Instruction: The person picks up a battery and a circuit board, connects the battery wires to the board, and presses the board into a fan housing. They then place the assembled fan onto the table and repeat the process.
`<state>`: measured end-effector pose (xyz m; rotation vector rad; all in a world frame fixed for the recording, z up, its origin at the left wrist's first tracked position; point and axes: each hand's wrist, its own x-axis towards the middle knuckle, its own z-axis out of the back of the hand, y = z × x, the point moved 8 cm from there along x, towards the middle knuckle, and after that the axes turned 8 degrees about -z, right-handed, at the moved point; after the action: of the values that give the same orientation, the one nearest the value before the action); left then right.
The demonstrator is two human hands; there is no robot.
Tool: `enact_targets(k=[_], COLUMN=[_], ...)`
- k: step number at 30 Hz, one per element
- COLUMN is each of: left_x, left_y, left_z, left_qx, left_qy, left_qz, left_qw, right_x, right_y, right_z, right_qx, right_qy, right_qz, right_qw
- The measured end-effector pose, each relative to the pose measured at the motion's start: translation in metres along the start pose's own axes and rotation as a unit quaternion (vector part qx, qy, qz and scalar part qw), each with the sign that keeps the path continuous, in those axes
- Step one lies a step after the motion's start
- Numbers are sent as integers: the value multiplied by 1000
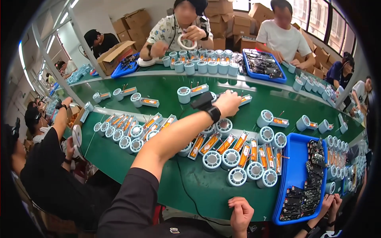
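Observation:
My left arm stretches across the green conveyor belt, and my left hand [228,104] curls over a light-blue fan body [246,99] with an orange battery in its handle. The fingertips are partly hidden, but they close on this part. A black device is strapped at that wrist. Down by the near edge, my right hand [241,214] is loosely closed, with nothing visible in it. Beyond it stand several similar fan bodies [237,176] with round grilles, their handles holding orange batteries and thin wires. More fan bodies [125,142] stand in rows left of my arm.
A blue tray [283,178] of black circuit boards [305,194] lies at the right. Single fan bodies [183,95] are spaced along the belt [166,81]. A black cable [185,188] runs over the near work surface. Co-workers sit opposite and on both sides; cardboard boxes [133,25] are stacked behind.

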<state>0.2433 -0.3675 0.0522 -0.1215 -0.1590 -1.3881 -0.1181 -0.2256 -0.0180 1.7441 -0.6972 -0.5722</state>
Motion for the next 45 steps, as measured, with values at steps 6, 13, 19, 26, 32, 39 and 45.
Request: enact_targets(k=[6, 13, 19, 26, 32, 39, 45], left_x=[-20, -175, -278, -309, -274, -271, -295], left_y=[-6, -141, -209, -230, -227, -194, -181], left_z=[76, 178, 114, 81, 87, 64, 61], left_qx=[-180, -315, -355, -489, -296, -39, -57], left_qy=[-201, 52, 314, 308, 109, 98, -46], left_qz=[-101, -202, -334, -281, -302, -250, -230], left_qw=[957, 926, 815, 766, 900, 962, 970], right_x=[-1, -7, -21, 18, 171, 246, 271], right_y=[1, 0, 59, 182, 228, 177, 168], right_z=[-1, 17, 27, 43, 193, 267, 304], right_qx=[9, 32, 72, -363, -554, -680, -623], right_qy=[7, -27, 105, 89, -276, -332, -206], right_qz=[-1, 12, 63, 65, 68, -12, 73], right_qw=[1000, 999, 990, 925, 782, 653, 751])
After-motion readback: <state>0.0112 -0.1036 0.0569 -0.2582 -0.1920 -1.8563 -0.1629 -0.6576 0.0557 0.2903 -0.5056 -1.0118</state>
